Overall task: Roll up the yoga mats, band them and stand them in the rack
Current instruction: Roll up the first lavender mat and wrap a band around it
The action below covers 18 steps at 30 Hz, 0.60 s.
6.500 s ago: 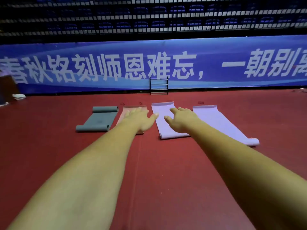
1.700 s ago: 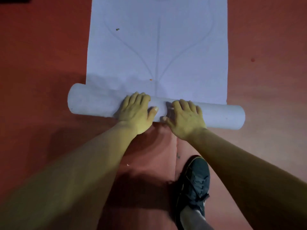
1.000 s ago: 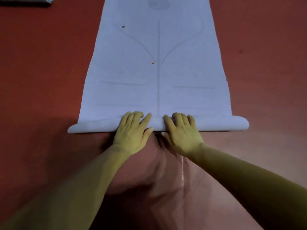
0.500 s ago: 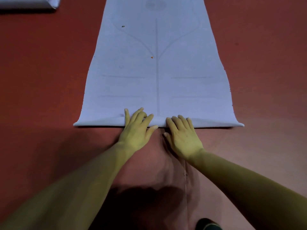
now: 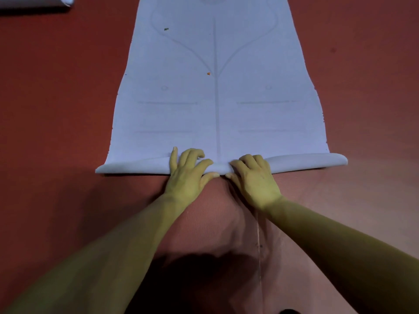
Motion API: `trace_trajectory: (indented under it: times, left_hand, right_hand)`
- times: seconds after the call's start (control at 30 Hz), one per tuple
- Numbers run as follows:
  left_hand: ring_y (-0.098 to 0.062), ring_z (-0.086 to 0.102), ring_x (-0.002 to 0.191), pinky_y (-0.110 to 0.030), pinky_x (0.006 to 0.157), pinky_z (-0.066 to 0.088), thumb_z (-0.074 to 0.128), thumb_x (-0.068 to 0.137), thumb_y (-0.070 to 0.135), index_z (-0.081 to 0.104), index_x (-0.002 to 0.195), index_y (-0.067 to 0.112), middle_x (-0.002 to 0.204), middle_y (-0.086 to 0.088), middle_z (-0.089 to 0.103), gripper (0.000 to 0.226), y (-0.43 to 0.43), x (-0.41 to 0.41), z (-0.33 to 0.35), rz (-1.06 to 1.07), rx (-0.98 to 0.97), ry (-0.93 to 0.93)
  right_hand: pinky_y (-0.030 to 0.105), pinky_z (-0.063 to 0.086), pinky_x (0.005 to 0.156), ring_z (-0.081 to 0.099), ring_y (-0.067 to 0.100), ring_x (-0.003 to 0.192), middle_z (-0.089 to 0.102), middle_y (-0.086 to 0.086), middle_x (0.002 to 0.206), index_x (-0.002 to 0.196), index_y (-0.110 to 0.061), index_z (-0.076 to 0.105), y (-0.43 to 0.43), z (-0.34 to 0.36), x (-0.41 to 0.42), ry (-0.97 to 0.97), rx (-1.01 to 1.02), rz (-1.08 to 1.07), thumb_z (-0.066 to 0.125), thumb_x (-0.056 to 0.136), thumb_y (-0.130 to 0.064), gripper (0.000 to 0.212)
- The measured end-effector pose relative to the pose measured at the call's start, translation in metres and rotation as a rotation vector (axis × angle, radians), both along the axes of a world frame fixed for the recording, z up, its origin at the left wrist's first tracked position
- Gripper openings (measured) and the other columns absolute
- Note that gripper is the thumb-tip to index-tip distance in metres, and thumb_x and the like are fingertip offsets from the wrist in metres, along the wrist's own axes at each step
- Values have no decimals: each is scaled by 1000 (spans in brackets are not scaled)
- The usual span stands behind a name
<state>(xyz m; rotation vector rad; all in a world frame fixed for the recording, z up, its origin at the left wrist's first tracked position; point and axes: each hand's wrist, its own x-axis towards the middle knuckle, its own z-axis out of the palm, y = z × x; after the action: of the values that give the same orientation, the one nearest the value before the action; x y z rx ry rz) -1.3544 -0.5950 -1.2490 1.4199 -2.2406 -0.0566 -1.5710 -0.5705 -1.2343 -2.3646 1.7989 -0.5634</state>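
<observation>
Down on the red floor (image 5: pixel 56 109), the lavender yoga mat (image 5: pixel 217 98) was lying flat and stretching away from the person, with just its near end turned over into a thin, low roll. That roll ran across the whole width. It looked a bit fatter at the right end than the left, where it was squashed nearly flat.

Both hands sat on it close to the middle, side by side with a small gap between them. The left hand (image 5: pixel 188 175) had its fingers curled over the top of the roll and the thumb tucked at the near side, so it was gripping the mat; only the little finger stuck out straight. The right hand (image 5: pixel 255 180) did the same thing: fingers bent over the roll, thumb at the near edge, pinching it.

Faint guide lines showed on the mat, a centre line with curves branching off. A tiny green speck (image 5: pixel 166 29) and an orange speck (image 5: pixel 208 73) lay on the flat part. Way up in the far left corner, well apart, was the end of a second mat (image 5: pixel 36 2), pale coloured. A pale seam (image 5: pixel 258 245) ran along the floor between the forearms.
</observation>
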Motion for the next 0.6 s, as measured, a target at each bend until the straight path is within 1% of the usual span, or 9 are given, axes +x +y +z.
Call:
trace_trajectory:
  times: [0.07, 0.13, 0.23, 0.3, 0.37, 0.43, 0.5, 0.53, 0.6]
  left_hand:
    - [-18, 49, 101, -47, 113, 19, 49, 93, 52, 73, 101, 20, 100, 1, 59, 41, 0, -2, 0, 9, -26, -33]
    - [-22, 52, 92, -38, 98, 32, 48, 94, 50, 73, 99, 20, 93, 2, 61, 40, -2, -3, 3, 9, -28, -48]
    - [-25, 55, 83, -33, 82, 36, 48, 95, 48, 73, 96, 20, 89, 2, 63, 37, -12, -1, 8, -17, -30, -60]
    - [-25, 56, 80, -32, 78, 35, 48, 95, 48, 73, 95, 21, 86, 2, 63, 37, -18, 0, 9, -35, -44, -76]
    - [-25, 58, 79, -33, 76, 35, 47, 95, 49, 73, 95, 22, 85, 3, 63, 38, -21, 1, 8, -31, -46, -87]
    - [-24, 58, 78, -33, 76, 36, 45, 96, 51, 74, 95, 22, 83, 3, 63, 40, -25, 0, 5, -13, -37, -91]
    - [-24, 59, 77, -34, 75, 38, 44, 97, 52, 74, 94, 23, 82, 3, 64, 42, -29, -1, 5, -4, -32, -92]
    - [-24, 60, 76, -35, 74, 41, 44, 96, 52, 74, 93, 23, 81, 3, 64, 43, -31, -1, 6, -12, -27, -92]
    - [-25, 62, 75, -37, 70, 48, 43, 95, 52, 74, 92, 22, 80, 2, 64, 43, -35, 0, 7, -44, -16, -84]
  right_hand:
    - [41, 43, 82, 52, 28, 89, 62, 3, 99, 110, -15, 70, -3, 1, -3, -44, 35, 10, 44, 101, -49, 44]
    - [37, 38, 81, 53, 27, 88, 63, 1, 99, 111, -16, 71, -7, 2, -5, -78, 56, 16, 45, 100, -50, 44]
    - [34, 33, 79, 53, 27, 85, 64, -1, 95, 109, -18, 70, -13, 3, -6, -81, 48, 15, 46, 99, -50, 41]
    - [36, 35, 78, 52, 27, 85, 63, 0, 93, 108, -20, 69, -15, 4, -5, -65, 31, 9, 46, 99, -49, 38]
    - [38, 37, 82, 51, 27, 86, 59, 2, 95, 107, -20, 68, -15, 4, -1, -41, -12, -14, 49, 100, -45, 32]
    - [39, 35, 91, 50, 28, 91, 58, 5, 100, 106, -15, 68, -12, 3, 5, -14, -72, -37, 57, 100, -37, 25]
    - [44, 35, 102, 49, 28, 96, 59, 6, 104, 108, -12, 67, -11, 1, 9, 7, -101, -31, 61, 100, -34, 24]
    - [45, 36, 103, 51, 28, 95, 60, 5, 103, 108, -12, 66, -12, 0, 10, 17, -97, -26, 59, 101, -37, 27]
    - [40, 36, 94, 54, 28, 87, 61, 3, 96, 107, -14, 68, -16, 1, 9, 26, -69, -36, 50, 102, -44, 35]
